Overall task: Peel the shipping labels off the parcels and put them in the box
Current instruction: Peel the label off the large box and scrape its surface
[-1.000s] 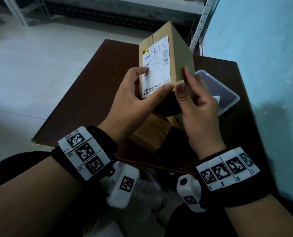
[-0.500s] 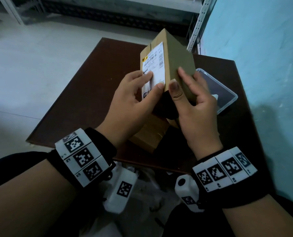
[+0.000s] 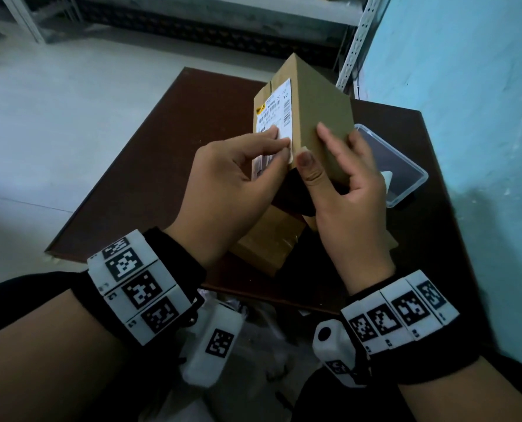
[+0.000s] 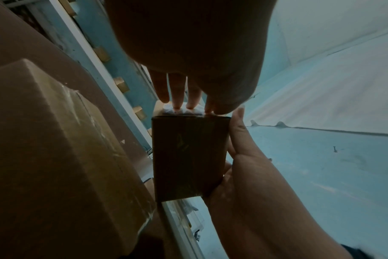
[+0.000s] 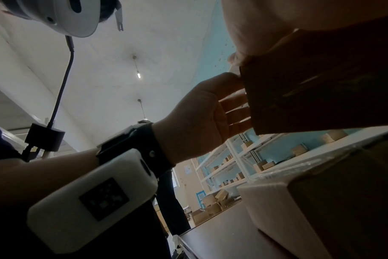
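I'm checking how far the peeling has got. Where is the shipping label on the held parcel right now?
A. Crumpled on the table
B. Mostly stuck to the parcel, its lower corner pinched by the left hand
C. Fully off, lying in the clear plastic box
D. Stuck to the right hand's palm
B: the shipping label sits flat on the parcel, while the left hand pinches its lifted lower corner.

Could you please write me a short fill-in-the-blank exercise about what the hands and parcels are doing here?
1. The left hand pinches the lower ____ of the white shipping label.
2. The right hand holds the upright brown cardboard parcel above a ____ parcel.
3. The clear plastic box sits on the dark ____ table.

Missing words: corner; second; brown
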`<state>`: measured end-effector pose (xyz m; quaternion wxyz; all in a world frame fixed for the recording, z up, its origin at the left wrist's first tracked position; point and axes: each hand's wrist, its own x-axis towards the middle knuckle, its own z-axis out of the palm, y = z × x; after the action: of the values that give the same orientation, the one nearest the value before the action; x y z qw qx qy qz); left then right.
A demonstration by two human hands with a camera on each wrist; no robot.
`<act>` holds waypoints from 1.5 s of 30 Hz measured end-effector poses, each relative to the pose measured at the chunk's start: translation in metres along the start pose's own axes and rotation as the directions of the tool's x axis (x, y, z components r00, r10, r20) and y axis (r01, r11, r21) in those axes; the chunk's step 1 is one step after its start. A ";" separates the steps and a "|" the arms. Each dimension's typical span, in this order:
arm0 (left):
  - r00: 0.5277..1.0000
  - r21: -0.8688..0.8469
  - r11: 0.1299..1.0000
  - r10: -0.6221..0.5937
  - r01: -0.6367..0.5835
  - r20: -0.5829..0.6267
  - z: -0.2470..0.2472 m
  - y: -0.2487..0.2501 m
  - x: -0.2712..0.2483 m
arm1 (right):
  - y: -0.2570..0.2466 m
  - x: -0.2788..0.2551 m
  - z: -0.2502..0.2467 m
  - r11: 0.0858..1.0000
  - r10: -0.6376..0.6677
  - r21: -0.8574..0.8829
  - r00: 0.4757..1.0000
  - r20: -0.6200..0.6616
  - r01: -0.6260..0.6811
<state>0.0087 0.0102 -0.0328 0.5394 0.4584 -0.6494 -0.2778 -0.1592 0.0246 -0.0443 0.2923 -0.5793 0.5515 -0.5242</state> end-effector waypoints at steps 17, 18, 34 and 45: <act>0.995 -0.185 0.978 -0.087 0.094 0.046 0.001 0.001 0.000 | -0.001 -0.002 -0.001 0.998 -0.009 -0.062 1.000 -0.028 0.007; 0.995 -0.194 0.976 -0.092 0.099 0.047 0.001 0.001 0.000 | 0.000 -0.001 -0.001 0.998 -0.010 -0.063 1.000 -0.027 0.008; 0.984 -0.242 0.957 -0.132 0.158 0.120 -0.003 0.002 0.002 | -0.002 -0.002 -0.003 0.999 -0.007 -0.034 0.999 -0.051 0.005; 0.981 -0.239 0.954 -0.158 0.181 0.115 -0.003 0.000 0.003 | -0.002 0.001 -0.003 1.000 0.011 -0.004 0.998 -0.059 -0.011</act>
<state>0.0112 0.0079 -0.0303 0.5352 0.4278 -0.5926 -0.4235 -0.1614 0.0243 -0.0414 0.2773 -0.5611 0.5642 -0.5384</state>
